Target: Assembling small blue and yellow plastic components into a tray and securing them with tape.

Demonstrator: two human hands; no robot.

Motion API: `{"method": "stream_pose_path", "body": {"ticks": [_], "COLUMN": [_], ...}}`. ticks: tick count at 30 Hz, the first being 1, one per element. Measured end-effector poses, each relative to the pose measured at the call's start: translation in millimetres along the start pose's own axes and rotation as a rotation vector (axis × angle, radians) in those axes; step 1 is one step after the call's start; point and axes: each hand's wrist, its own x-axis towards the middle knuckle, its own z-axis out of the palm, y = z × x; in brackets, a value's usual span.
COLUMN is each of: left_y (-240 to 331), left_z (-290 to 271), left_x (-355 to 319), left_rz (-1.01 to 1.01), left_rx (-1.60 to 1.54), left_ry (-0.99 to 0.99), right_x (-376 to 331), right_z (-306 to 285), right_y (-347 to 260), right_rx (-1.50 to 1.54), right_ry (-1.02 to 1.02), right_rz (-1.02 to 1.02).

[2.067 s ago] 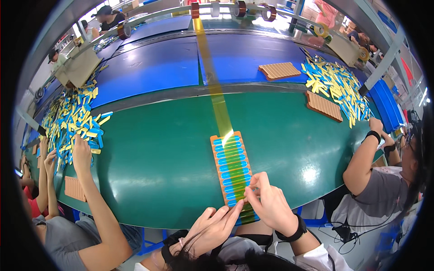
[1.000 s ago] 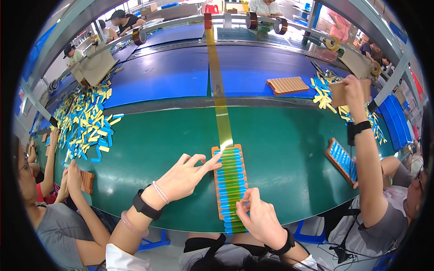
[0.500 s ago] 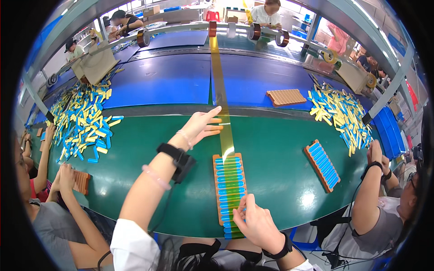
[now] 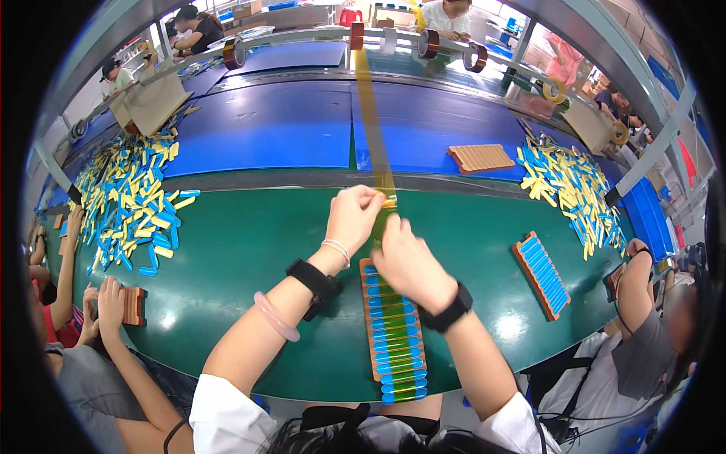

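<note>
A strip of translucent amber tape (image 4: 368, 113) runs from a tape roll (image 4: 357, 36) on the overhead bar down to a brown ridged tray (image 4: 373, 342). Across the tray lies a row of blue rounded pieces (image 4: 409, 352), with the tape stuck along their middles. Just beyond the tray's far end, my left hand (image 4: 352, 225) is closed, pinching the tape between thumb and fingers. My right hand (image 4: 412, 261) is closed on the same tape slightly nearer, its wrist above the tray's right side. The palm side of my right hand is hidden.
Piles of blue and yellow pieces lie at left (image 4: 144, 204) and right (image 4: 563, 185). Another filled tray (image 4: 541, 276) rests on the green table (image 4: 265, 356), and a bare tray (image 4: 481, 158) on the blue surface. Co-workers' arms (image 4: 136, 356) reach in from both sides.
My right hand has moved from the tray's near end to beyond its far end, onto the tape. My left hand's spread fingers have closed on the tape.
</note>
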Motion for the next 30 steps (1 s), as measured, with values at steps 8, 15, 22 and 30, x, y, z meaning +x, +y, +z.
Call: {"method": "stream_pose_path", "body": {"ticks": [8, 15, 22, 30], "left_y": [28.6, 69.4, 21.0, -4.9], "left_z": [-26.4, -51.5, -21.8, -93.6], "left_x": [13.6, 9.8, -83.5, -63.7], "left_rz": [-0.052, 0.693, 1.204, 0.726], "left_rx": [-0.521, 0.883, 0.784, 1.089], "left_ry": [-0.197, 0.014, -0.632, -0.493], "right_x": [-10.0, -64.8, -81.1, -170.4], "right_z": [-21.1, -80.5, -92.1, -108.4], "right_y": [24.3, 15.9, 48.8, 129.0], "right_rx": [0.419, 1.570, 1.467, 0.074], "right_ry": [0.220, -0.249, -0.168, 0.337], "right_rz": [0.011, 0.144, 0.200, 0.325]}}
